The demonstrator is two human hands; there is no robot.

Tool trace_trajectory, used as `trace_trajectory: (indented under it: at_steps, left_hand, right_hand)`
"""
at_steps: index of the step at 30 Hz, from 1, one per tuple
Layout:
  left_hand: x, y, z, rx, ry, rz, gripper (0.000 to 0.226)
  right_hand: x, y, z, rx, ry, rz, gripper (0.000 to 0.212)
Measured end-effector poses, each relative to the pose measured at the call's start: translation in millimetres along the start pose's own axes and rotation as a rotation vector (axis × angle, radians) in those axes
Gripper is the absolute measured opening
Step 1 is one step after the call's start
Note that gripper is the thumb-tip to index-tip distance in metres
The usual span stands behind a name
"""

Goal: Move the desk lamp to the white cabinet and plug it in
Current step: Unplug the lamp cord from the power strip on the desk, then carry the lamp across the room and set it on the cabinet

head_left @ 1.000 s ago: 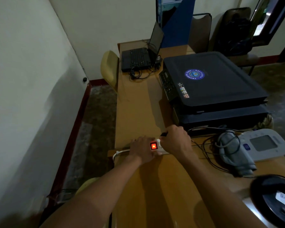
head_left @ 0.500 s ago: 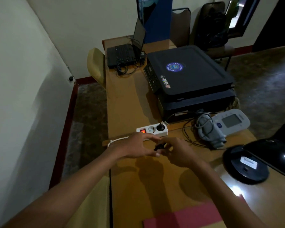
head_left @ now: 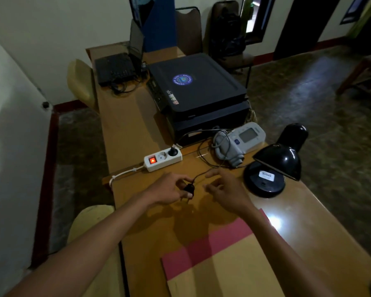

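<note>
Left hand (head_left: 166, 190): fingers pinched on round black plug (head_left: 189, 188), held just above glossy wooden desk (head_left: 298, 213). Right hand (head_left: 225, 189): fingers loosely spread, empty, thin black cord (head_left: 201, 174) beside fingertips. Desk lamp (head_left: 274, 166): shiny black, domed shade tilted over round flat base, on desk right of hands. White rectangular power strip (head_left: 163, 159): red switch lit, one plug inserted.

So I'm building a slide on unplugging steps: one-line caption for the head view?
Left hand holds the black plug above the wooden desk, near power strip and desk lamp.
</note>
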State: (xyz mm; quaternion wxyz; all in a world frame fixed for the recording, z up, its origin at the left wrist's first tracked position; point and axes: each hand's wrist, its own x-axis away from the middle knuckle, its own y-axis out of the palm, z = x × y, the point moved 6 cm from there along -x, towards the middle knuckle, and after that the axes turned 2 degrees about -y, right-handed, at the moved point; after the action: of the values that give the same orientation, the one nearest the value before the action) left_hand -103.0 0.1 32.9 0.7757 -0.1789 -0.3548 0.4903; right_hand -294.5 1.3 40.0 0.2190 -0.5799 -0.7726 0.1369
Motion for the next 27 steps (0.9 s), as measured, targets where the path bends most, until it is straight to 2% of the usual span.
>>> trace_trajectory:
  at_steps: [3, 5, 6, 9, 11, 15, 23, 27]
  left_hand:
    - [-2.3, 8.1, 0.9, 0.027, -0.014, -0.017, 0.038]
    - [-5.1, 12.1, 4.9, 0.037, -0.005, -0.013, 0.033]
    - [-6.5, 13.6, 7.5, 0.038, 0.004, -0.008, 0.030]
    - [-12.5, 14.9, 16.0, 0.043, 0.035, 0.018, 0.024]
    - [-16.6, 14.2, 19.1, 0.045, 0.044, 0.035, 0.023]
    - [-23.8, 15.9, 17.5, 0.042, 0.043, 0.046, 0.021]
    - [-35.6, 34.5, 11.6, 0.073, 0.041, 0.067, 0.017]
    - [-32.3, 38.2, 9.1, 0.096, 0.039, 0.091, 0.018]
  right_hand:
    - [12.7, -38.0, 43.0, 0.084, 0.123, 0.437, 0.020]
    - [23.0, -63.2, 72.9, 0.106, 0.217, 0.711, 0.039]
    - [23.2, -72.1, 89.5, 0.153, 0.308, 0.770, 0.056]
    - [8.2, -89.8, 133.5, 0.280, 0.560, 0.681, 0.117]
    - [-7.4, -92.9, 150.1, 0.255, 0.563, 0.576, 0.132]
    - [-27.3, -93.7, 164.7, 0.260, 0.481, 0.533, 0.134]
    - [-26.3, -90.3, 179.0, 0.315, 0.335, 0.746, 0.102]
    - [-28.1, -91.9, 178.7, 0.320, 0.321, 0.798, 0.098]
